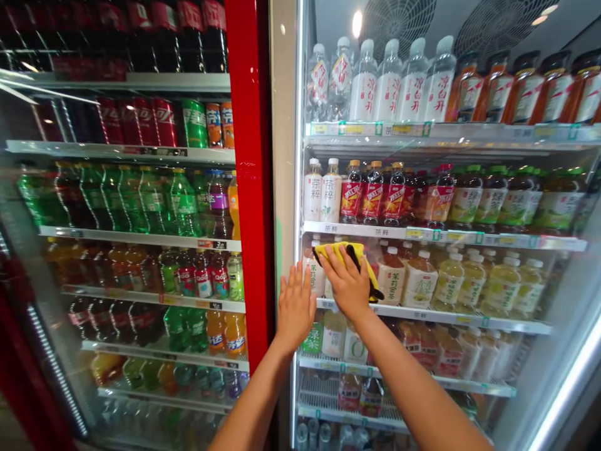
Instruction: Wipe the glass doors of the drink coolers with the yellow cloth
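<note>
My left hand lies flat with its fingers stretched out, against the pale frame and glass edge of the right-hand drinks fridge. Nothing is in it. To its right, my right hand presses a yellow cleaning cloth with a black border against the glass door. The cloth is bunched under the fingers, and its black edge sticks out below on the right. Behind the glass at that height stand bottled teas, some of them covered by the cloth and hand.
A red-framed fridge stands on the left, filled with green bottles, red cans and other drinks. Inside the right fridge, white-labelled water bottles line the top shelf. A beige frame strip runs between the two.
</note>
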